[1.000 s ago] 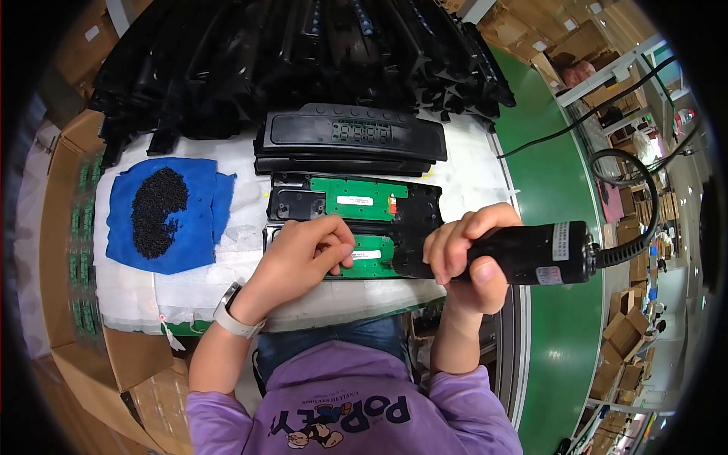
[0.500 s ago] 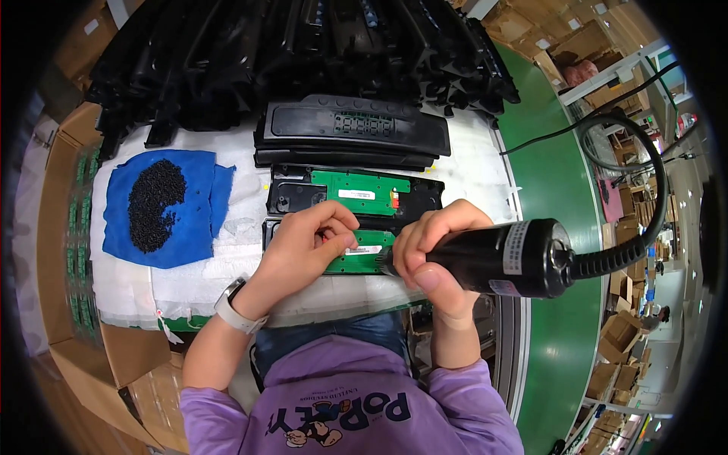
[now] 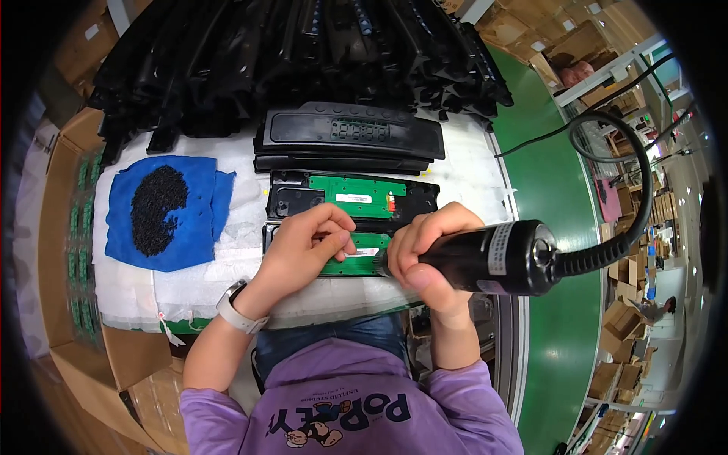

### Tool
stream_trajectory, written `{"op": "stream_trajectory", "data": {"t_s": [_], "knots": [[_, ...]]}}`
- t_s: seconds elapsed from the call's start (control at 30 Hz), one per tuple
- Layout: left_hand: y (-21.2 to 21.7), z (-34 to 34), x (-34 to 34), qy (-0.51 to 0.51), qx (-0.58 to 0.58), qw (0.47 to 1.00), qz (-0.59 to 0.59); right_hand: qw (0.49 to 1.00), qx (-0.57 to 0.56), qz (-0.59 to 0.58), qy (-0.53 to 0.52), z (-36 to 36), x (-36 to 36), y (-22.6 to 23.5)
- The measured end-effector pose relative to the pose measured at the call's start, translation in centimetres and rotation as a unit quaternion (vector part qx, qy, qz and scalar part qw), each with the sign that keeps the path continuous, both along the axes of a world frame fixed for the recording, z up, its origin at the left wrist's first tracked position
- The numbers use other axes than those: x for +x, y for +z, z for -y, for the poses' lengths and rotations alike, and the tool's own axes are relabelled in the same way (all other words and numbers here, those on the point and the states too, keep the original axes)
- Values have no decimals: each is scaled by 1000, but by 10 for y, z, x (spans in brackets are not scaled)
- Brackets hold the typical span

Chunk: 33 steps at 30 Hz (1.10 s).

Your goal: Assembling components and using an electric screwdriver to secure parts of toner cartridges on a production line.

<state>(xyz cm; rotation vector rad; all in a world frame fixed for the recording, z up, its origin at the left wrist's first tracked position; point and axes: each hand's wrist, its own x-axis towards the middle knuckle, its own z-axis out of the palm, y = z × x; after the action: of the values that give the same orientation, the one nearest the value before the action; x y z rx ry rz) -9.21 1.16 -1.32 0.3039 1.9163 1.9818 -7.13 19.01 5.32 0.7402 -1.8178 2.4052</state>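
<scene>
My right hand point(image 3: 426, 254) is wrapped round a black corded electric screwdriver point(image 3: 489, 262), held nearly level with its working end to the left. That end is over the right part of a green circuit board point(image 3: 343, 267) in the nearer black plastic panel. Over the left part of the same board is my left hand point(image 3: 299, 250), its fingers curled and thumb pressed in; whatever they pinch is hidden. A second black panel point(image 3: 288, 199) with a green board point(image 3: 326, 187) lies just beyond. Left of my hands, small black screws point(image 3: 155, 216) are heaped on a blue cloth point(image 3: 121, 235).
Black housings point(image 3: 349, 140) with a digit display window lie behind the panels. A large stack of long black plastic parts point(image 3: 227, 76) fills the far side. An open carton point(image 3: 72, 303) stands at left. The screwdriver's cable point(image 3: 644, 182) loops over the green surface point(image 3: 557, 326) at right.
The screwdriver and my right hand have shifted slightly left. My left hand stays over the nearer board with its fingers still curled.
</scene>
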Motion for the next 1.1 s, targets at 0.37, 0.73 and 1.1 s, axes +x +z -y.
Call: {"op": "stream_trajectory", "data": {"t_s": [0.37, 0.73, 1.1], "knots": [[6, -2, 4, 76, 107, 991, -23, 977, -210, -27, 0, -16, -18, 1], [19, -2, 12, 7, 96, 995, -17, 922, -381, -46, -48, -21, -23, -2], [17, -3, 12, 2, 55, 998, -27, 943, -323, -5, -80, -13, -16, 2]]}}
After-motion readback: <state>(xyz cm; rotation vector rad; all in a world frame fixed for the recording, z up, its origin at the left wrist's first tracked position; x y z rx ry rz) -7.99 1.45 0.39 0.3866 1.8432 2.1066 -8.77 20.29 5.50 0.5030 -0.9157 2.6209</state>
